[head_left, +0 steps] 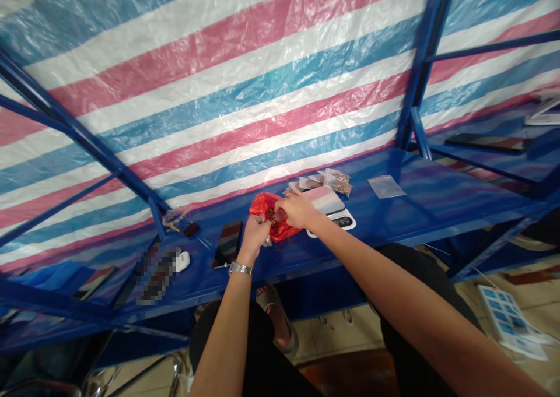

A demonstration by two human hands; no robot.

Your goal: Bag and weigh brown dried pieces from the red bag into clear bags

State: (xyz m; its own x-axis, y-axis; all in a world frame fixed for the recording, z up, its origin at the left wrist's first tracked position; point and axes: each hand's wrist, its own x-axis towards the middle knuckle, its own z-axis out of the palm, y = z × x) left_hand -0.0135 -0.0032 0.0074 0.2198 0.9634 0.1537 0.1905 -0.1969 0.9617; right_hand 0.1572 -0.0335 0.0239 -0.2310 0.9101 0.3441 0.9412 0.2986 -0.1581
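A red plastic bag (263, 201) lies crumpled on the blue table, its mouth open on small dark brown pieces (275, 217). My left hand (255, 234), with a metal watch at the wrist, is closed at the bag's left side. Clear plastic, apparently a small bag (267, 242), shows at its fingers. From the right, my right hand (297, 210) reaches into the red bag with curled fingers; what they hold is hidden. Just beyond that hand stands a white digital scale (345, 221) with a flat plate. Several filled clear zip bags (336, 181) lie behind the scale.
A flat clear zip bag (387, 186) lies to the right. On the left are a dark phone (228, 243), a white earbud case (182, 261) and crumpled clear plastic (175, 217). Blue metal posts (420, 76) and a striped plastic sheet (262, 105) bound the table's back.
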